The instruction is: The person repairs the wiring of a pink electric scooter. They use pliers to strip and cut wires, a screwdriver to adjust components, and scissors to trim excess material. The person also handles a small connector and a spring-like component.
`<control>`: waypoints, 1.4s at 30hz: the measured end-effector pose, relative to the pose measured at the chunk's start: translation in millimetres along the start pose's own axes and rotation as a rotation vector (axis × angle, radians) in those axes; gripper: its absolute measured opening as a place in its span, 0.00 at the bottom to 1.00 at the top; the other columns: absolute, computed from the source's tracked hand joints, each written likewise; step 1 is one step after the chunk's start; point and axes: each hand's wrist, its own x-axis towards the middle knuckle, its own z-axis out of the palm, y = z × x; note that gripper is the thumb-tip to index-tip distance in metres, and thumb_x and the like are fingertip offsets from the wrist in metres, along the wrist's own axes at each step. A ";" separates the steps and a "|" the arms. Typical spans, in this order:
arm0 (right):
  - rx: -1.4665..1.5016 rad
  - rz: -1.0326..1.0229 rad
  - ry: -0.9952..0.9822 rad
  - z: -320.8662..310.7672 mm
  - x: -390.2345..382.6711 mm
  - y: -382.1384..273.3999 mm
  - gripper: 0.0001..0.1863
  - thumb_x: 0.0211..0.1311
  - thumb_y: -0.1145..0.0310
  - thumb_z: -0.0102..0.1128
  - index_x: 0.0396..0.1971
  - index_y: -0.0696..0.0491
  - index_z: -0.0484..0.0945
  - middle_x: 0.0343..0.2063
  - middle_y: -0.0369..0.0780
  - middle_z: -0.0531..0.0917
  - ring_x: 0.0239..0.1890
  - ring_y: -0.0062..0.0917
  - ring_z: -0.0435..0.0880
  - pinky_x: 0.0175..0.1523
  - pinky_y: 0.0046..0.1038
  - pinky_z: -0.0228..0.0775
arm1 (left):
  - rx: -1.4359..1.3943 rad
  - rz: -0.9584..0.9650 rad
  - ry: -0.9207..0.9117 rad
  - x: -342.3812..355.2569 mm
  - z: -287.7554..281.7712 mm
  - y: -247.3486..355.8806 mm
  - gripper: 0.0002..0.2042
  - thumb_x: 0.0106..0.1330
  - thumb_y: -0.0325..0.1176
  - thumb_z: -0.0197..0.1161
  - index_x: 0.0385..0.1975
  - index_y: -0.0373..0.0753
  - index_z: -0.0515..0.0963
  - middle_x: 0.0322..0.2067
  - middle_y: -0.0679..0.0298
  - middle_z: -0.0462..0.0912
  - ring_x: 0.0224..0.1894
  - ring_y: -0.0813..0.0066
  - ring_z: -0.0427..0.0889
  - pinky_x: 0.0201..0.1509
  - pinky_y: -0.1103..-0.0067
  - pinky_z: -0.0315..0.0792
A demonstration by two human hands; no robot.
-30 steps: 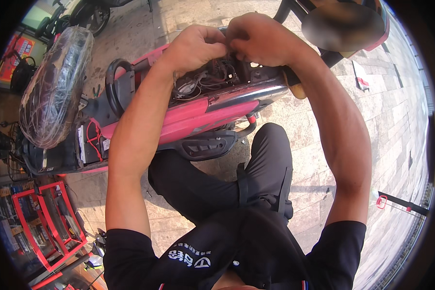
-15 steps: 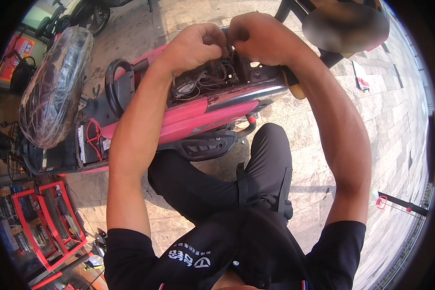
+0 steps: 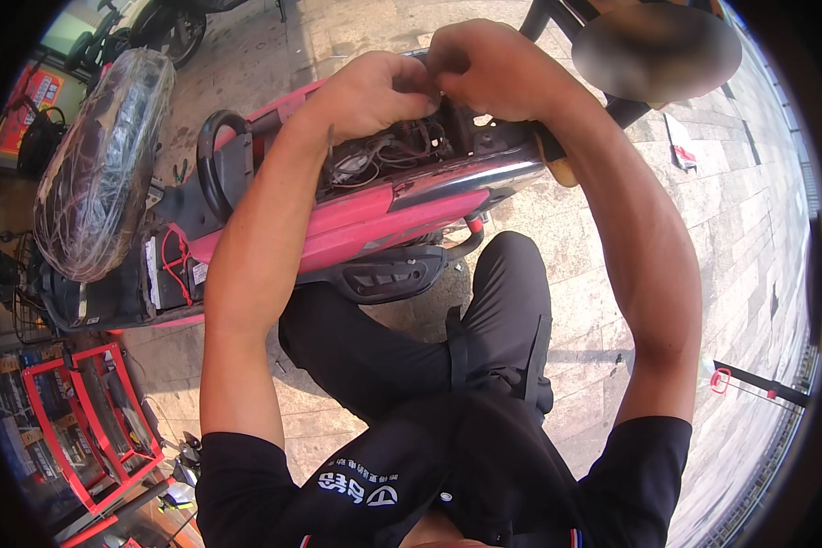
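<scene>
A pink and black scooter (image 3: 338, 228) lies across the view ahead of me, with exposed wiring (image 3: 384, 155) in an open compartment. My left hand (image 3: 374, 96) is over that wiring, fingers curled and pinched near its far edge. My right hand (image 3: 493, 73) is close beside it, fingers bent inward and closed. What either hand grips is hidden by the fingers. A polished metal bar (image 3: 461, 178) runs along the compartment's near side, and a curved black handle (image 3: 216, 169) stands left of my left forearm.
A plastic-wrapped long seat (image 3: 100, 164) sits at the scooter's left end. A red tool rack (image 3: 114, 429) is at lower left, a wheel (image 3: 183, 36) behind. A blurred rounded shape (image 3: 656, 50) and dark tube (image 3: 543, 18) are at upper right; a white-red packet (image 3: 680, 142) lies on paving (image 3: 721, 237).
My left hand has dipped a little and shifted slightly right, toward the wiring. My right hand has shifted only slightly; the scooter looks unmoved.
</scene>
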 end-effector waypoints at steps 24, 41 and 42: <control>-0.190 0.094 -0.191 2.0 13.9 -7.5 0.14 0.51 0.61 0.66 0.30 0.57 0.85 0.21 0.45 0.83 0.25 0.31 0.82 0.35 0.33 0.72 | -0.188 0.057 0.116 0.1 -9.2 -8.2 0.06 0.62 0.29 0.65 0.36 0.37 0.79 0.29 0.69 0.81 0.28 0.85 0.75 0.32 0.86 0.68; -0.065 0.232 -0.247 -0.8 17.3 -11.1 0.15 0.47 0.64 0.65 0.34 0.56 0.85 0.28 0.42 0.85 0.32 0.28 0.83 0.40 0.30 0.72 | -0.216 0.071 0.120 -3.5 -12.8 -1.5 0.06 0.60 0.28 0.66 0.32 0.33 0.80 0.27 0.64 0.82 0.25 0.80 0.79 0.30 0.82 0.73; -0.053 0.223 -0.245 -0.4 17.7 -10.8 0.15 0.48 0.64 0.65 0.35 0.56 0.85 0.28 0.42 0.85 0.32 0.28 0.82 0.40 0.29 0.72 | -0.211 0.069 0.120 -3.5 -13.2 -1.5 0.05 0.60 0.28 0.66 0.32 0.33 0.80 0.27 0.64 0.82 0.25 0.80 0.79 0.30 0.82 0.73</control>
